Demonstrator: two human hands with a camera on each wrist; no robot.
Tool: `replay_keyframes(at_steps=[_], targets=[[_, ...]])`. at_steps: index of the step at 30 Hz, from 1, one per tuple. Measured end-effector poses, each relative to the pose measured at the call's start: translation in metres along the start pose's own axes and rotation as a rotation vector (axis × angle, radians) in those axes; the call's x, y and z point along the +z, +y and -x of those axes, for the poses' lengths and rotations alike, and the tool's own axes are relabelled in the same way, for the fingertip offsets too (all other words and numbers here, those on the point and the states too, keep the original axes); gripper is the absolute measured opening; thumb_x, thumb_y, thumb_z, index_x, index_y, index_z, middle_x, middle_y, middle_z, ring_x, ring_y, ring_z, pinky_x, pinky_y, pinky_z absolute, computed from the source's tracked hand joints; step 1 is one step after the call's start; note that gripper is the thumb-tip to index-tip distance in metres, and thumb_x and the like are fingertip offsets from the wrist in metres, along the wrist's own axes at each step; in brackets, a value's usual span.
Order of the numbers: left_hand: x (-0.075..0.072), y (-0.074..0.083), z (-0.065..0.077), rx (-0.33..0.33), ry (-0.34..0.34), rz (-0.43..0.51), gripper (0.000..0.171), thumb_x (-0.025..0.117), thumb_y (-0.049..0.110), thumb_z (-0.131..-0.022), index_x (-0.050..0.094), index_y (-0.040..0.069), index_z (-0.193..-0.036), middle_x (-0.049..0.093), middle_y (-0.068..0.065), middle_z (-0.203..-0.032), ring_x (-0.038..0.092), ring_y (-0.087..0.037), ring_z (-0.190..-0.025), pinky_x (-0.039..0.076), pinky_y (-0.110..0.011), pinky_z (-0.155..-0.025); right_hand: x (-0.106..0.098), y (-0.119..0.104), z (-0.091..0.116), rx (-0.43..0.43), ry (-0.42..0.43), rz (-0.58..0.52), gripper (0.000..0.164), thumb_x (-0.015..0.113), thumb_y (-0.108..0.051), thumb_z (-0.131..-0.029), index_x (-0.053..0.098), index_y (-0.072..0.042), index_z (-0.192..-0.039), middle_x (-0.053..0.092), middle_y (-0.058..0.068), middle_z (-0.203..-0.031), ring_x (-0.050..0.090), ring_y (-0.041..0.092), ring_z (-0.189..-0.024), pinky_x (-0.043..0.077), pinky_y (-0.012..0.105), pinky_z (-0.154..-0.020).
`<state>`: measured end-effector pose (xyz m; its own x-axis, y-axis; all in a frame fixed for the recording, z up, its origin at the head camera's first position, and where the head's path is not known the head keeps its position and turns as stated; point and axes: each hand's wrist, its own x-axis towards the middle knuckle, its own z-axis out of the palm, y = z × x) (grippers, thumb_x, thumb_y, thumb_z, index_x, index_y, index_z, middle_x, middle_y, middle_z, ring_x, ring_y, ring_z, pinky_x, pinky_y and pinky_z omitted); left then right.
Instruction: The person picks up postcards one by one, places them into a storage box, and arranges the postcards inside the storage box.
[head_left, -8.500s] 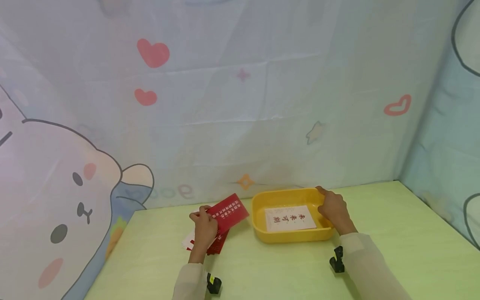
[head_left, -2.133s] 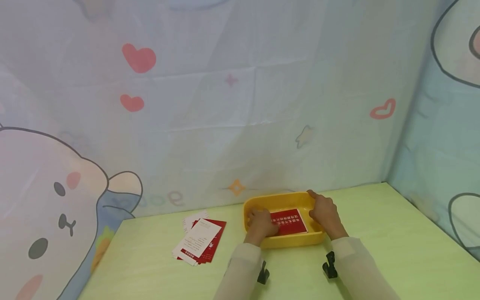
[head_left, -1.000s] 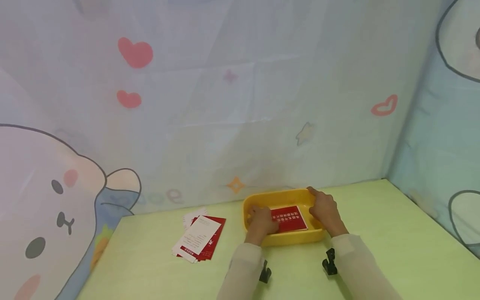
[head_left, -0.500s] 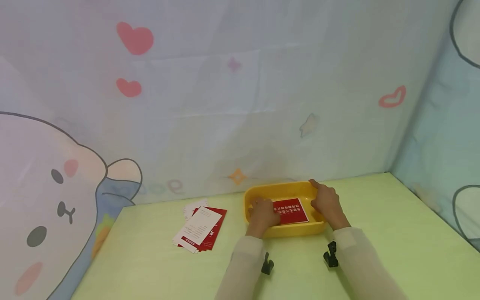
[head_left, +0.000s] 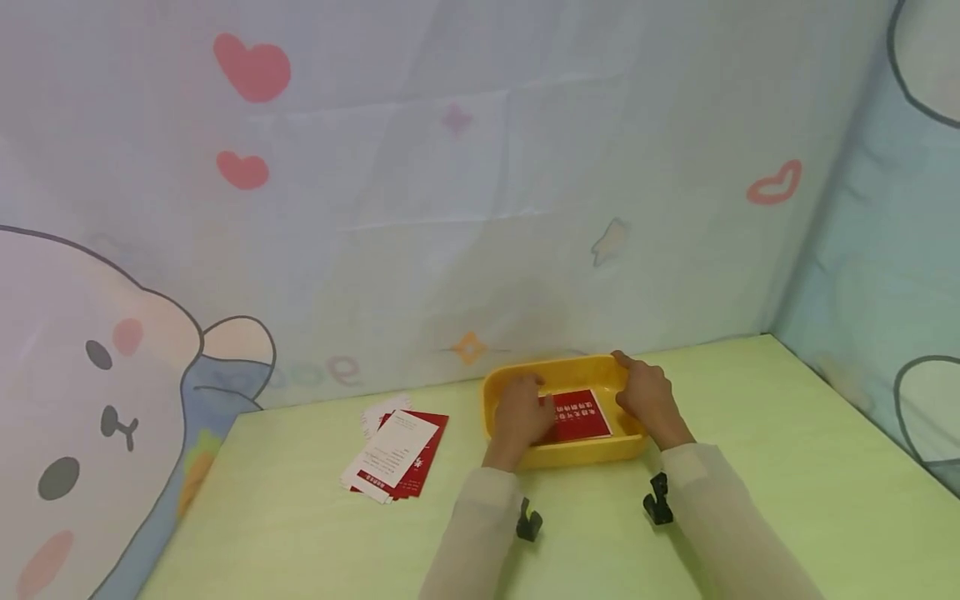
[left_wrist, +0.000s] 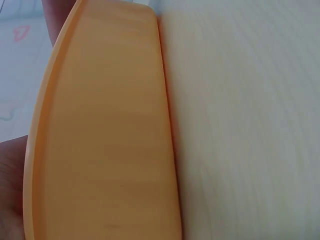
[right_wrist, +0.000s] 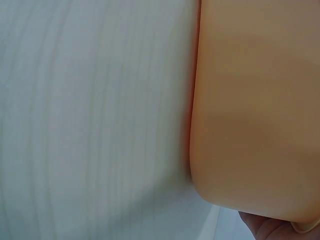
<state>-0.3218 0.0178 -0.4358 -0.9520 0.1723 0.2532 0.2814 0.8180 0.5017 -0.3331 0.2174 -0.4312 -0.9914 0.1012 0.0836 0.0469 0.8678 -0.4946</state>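
In the head view, a shallow yellow plastic tray (head_left: 577, 452) stands at the back of the table. A red card (head_left: 581, 417) with white writing lies in it, over a white edge. The left hand (head_left: 521, 412) is inside the tray's left half, covering the card's left end; thumb and fingertips stand apart with nothing seen between them. At the tray's right end, the right hand (head_left: 651, 400) grips the rim. The left wrist view has the tray's outer wall (left_wrist: 105, 125) and part of the left hand (left_wrist: 11, 190). Little of the right hand (right_wrist: 270, 227) shows in the right wrist view.
On the table's left lies a loose pile of cards: a white card (head_left: 397, 446) on top of a red card (head_left: 431, 454), a pale zigzag-edged paper (head_left: 378, 414) behind. A printed cloth backdrop (head_left: 420, 208) rises right behind the tray.
Earlier the left hand held the red card over the pile; then it was in the tray, where the card now lies. Just now its fingers have lifted slightly. The right hand stays on the rim.
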Motion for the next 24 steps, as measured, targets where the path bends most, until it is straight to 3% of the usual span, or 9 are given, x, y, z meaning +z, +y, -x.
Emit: replay_keyframes(at_steps=[6, 11, 17, 24], targets=[[-0.005, 0.005, 0.001, -0.012, -0.066, -0.002, 0.030, 0.059, 0.024, -0.097, 0.063, 0.007, -0.121, 0.067, -0.011, -0.116, 0.064, -0.025, -0.104, 0.056, -0.041, -0.087, 0.000, 0.000, 0.000, 0.035, -0.041, 0.001, 0.067, 0.060, -0.001, -0.087, 0.038, -0.004, -0.150, 0.052, 0.033, -0.138, 0.056, 0.042, -0.100, 0.051, 0.057, -0.095], [-0.016, 0.005, 0.001, 0.004, -0.077, 0.026, 0.033, 0.057, 0.023, -0.098, 0.061, 0.005, -0.125, 0.067, -0.011, -0.122, 0.064, -0.026, -0.107, 0.054, -0.040, -0.093, 0.004, -0.001, -0.004, 0.039, -0.037, -0.006, 0.067, 0.059, -0.001, -0.087, 0.038, -0.005, -0.151, 0.052, 0.032, -0.139, 0.055, 0.041, -0.101, 0.051, 0.056, -0.096], [-0.027, -0.002, 0.001, 0.058, -0.038, 0.054, 0.032, 0.056, 0.018, -0.098, 0.060, 0.001, -0.125, 0.068, -0.015, -0.121, 0.064, -0.029, -0.104, 0.054, -0.039, -0.093, 0.005, -0.003, -0.003, 0.033, -0.046, 0.008, 0.066, 0.059, -0.001, -0.088, 0.038, -0.004, -0.151, 0.053, 0.033, -0.137, 0.056, 0.039, -0.096, 0.053, 0.055, -0.095], [-0.033, -0.010, 0.004, 0.054, 0.006, 0.111, 0.033, 0.055, 0.020, -0.099, 0.058, 0.004, -0.127, 0.063, -0.015, -0.119, 0.063, -0.028, -0.104, 0.055, -0.039, -0.086, 0.003, -0.002, -0.002, 0.017, -0.046, 0.028, 0.067, 0.059, -0.001, -0.087, 0.038, -0.004, -0.150, 0.055, 0.034, -0.134, 0.055, 0.039, -0.092, 0.054, 0.054, -0.091]])
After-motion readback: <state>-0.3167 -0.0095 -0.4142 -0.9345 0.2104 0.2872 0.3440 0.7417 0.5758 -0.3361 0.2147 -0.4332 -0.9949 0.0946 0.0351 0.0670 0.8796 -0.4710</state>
